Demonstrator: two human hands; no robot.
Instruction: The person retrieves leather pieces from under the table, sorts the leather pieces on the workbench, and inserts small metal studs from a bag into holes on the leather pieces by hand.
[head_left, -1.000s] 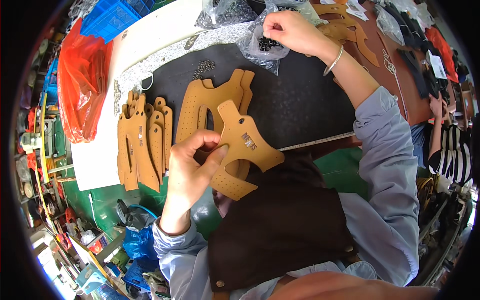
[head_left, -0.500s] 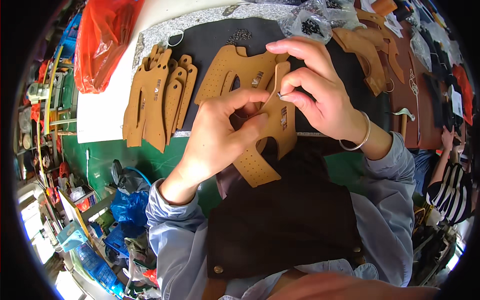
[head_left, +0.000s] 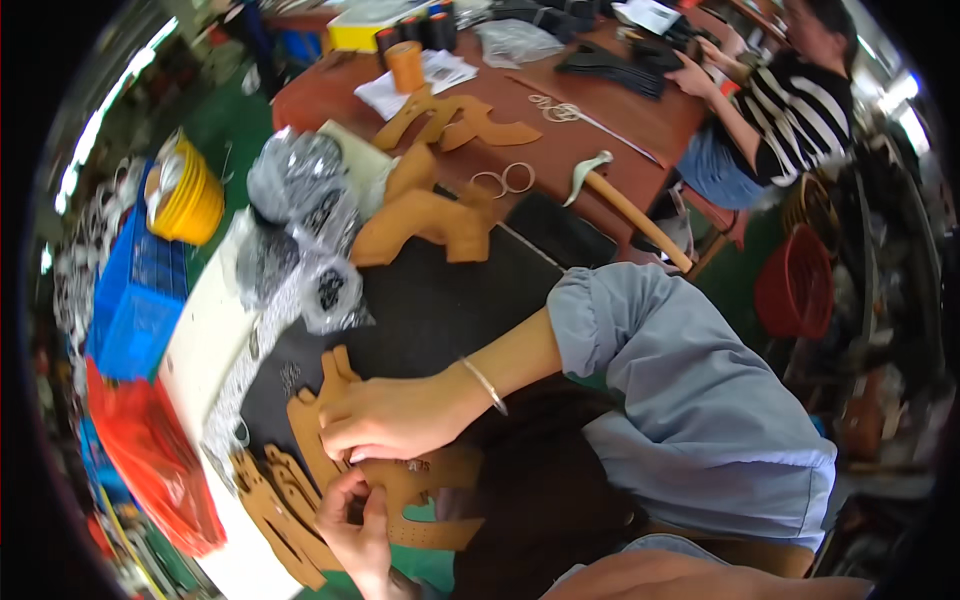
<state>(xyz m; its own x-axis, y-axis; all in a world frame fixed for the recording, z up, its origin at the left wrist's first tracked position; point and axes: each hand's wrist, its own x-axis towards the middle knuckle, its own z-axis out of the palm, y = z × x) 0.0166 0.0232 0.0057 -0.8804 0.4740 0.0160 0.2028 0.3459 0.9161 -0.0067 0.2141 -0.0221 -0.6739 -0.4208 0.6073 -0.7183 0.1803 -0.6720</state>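
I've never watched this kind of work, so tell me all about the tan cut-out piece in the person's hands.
The flat tan leather-like cut-out piece has curved lobes and rows of small punched holes. It lies over the dark mat's near edge, partly blurred. The right hand presses on it from above; the left hand pinches its lower edge. Similar tan pieces lie beside it.

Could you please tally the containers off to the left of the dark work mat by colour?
Blue crate: 1
Yellow tub: 1
Red plastic bag: 1
Total: 3
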